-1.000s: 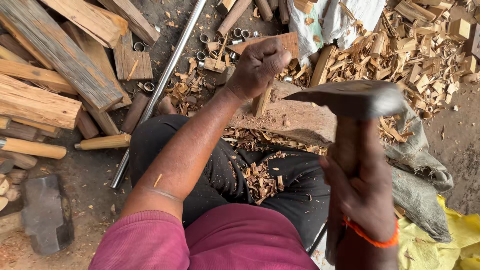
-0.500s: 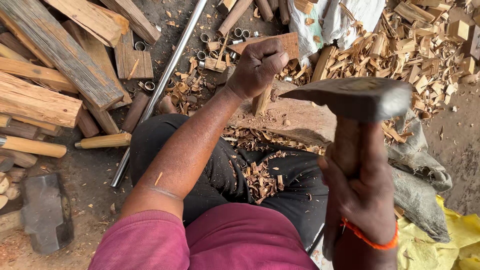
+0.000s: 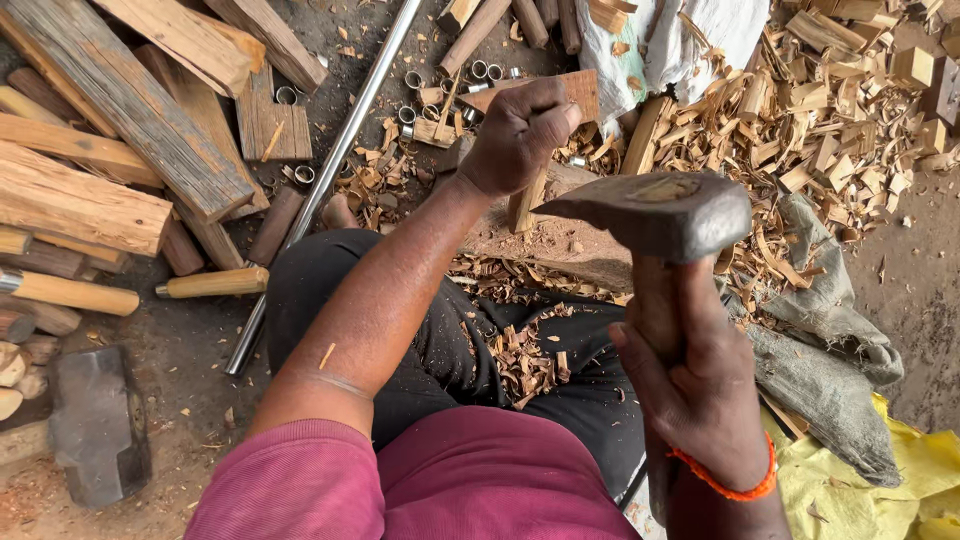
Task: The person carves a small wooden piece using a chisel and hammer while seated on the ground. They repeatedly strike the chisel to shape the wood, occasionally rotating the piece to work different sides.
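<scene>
While the left hand is clamping a stiff wooden stick upright on the block, the right hand is gripping the heavy-looking axe low on its handle.

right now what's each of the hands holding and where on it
The left hand grips the upper end of a short wooden piece standing on a wood block. The right hand holds an axe by its wooden handle, just below the head.

Planks, a steel pipe, metal rings, shavings, grey sacking.
</scene>
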Demonstrator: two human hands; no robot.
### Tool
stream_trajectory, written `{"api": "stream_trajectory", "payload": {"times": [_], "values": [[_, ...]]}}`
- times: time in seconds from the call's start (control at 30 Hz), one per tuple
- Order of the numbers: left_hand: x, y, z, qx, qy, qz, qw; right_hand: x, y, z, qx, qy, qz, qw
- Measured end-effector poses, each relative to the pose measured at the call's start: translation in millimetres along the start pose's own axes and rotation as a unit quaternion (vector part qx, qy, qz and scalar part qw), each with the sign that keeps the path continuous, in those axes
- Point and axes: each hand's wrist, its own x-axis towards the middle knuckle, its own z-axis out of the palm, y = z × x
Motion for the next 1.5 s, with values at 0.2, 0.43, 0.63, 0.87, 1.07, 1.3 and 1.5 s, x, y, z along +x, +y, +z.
{"api": "stream_trajectory", "payload": {"times": [0.2, 0.43, 0.63, 0.87, 1.07, 1.3, 1.5], "values": [[-1.5, 7.2, -5.9, -0.015, -0.013, -0.022, 1.0, 25.0, 17.5, 47.3, -0.018, -0.058, -0.053, 0.997], [0.1, 8.0, -11.5, -0.041, -0.033, -0.048, 0.997, 15.2, -12.2, 0.5, 0.049, -0.001, -0.02, 0.999], [3.8, 14.8, -14.1, -0.085, -0.045, -0.025, 0.995, 26.9, 14.7, 46.4, 0.041, -0.083, 0.026, 0.995], [7.7, 34.3, -22.0, -0.171, -0.009, -0.225, 0.959, -2.0, 73.0, 49.9, 0.002, -0.04, 0.016, 0.999], [1.9, 49.1, -19.7, -0.193, -0.013, -0.158, 0.968, -0.8, 71.4, 60.4, 0.043, -0.032, 0.074, 0.996], [0.2, 56.4, -23.0, -0.171, -0.053, -0.132, 0.975, 0.7, 31.5, 9.4, 0.067, -0.015, 0.053, 0.996], [-1.6, 55.1, -16.4, -0.179, -0.083, -0.148, 0.969, 9.7, -17.8, -11.2, 0.057, 0.039, 0.011, 0.998]]}}
